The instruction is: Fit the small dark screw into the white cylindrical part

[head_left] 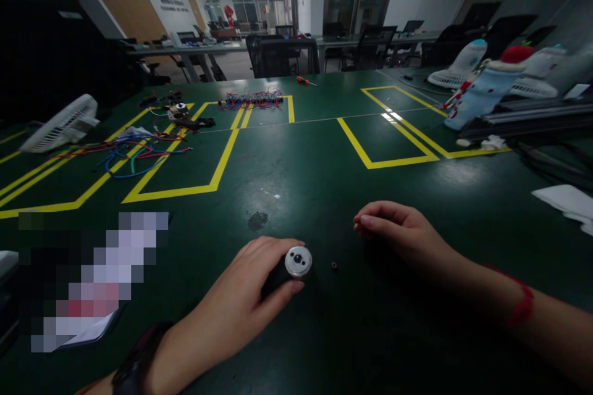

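My left hand (264, 284) is wrapped round a small dark cylinder with a silver round end (298, 262), which faces up and shows small holes. A tiny dark metal part (334, 266) lies on the green table (306, 197) just right of the cylinder. Farther right, my right hand (391, 222) is held over the table with thumb and fingertips pressed together. Whatever is between those fingertips is too small to make out.
Loose wires (134, 151) and a white fan (65, 123) lie at the left, beside yellow tape lines. A wire bundle (254, 99) and a screwdriver (306, 81) lie farther back. A blue bottle (482, 95) stands at the right near dark metal bars (523, 120).
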Action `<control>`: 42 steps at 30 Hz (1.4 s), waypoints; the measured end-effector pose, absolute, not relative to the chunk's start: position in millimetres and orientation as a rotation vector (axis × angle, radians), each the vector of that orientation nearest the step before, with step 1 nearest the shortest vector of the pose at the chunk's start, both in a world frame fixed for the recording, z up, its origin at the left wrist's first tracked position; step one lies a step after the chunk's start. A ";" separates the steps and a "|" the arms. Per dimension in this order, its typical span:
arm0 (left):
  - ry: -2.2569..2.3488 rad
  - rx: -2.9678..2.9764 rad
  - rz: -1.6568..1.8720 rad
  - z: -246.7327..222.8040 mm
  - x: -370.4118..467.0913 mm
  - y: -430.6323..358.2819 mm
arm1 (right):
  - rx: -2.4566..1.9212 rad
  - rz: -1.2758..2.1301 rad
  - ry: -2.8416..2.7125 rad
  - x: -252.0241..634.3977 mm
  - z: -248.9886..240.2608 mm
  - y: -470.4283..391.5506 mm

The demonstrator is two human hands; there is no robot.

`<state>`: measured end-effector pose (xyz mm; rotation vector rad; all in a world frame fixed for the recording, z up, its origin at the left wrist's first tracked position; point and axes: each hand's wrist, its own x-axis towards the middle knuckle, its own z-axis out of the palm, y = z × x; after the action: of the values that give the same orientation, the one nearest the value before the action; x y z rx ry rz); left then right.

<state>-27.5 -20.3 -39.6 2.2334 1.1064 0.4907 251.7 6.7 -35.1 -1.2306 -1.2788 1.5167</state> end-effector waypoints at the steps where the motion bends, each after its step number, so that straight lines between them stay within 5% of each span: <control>1: 1.106 2.233 0.491 -39.6 -27.5 -20.4 | -1.232 1.514 -1.287 251.6 -35.0 6.4; 13: 1.096 2.244 0.545 -40.5 -24.4 -20.5 | -1.113 0.814 -2.381 234.1 -36.4 -4.7; 42: 1.054 2.228 0.571 -41.9 -24.9 -20.3 | -0.913 0.695 -2.453 195.2 5.8 -7.4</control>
<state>-24.9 -20.3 -41.9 2.2280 1.0544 0.5705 195.2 -7.4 5.8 -0.9129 -2.4527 0.6954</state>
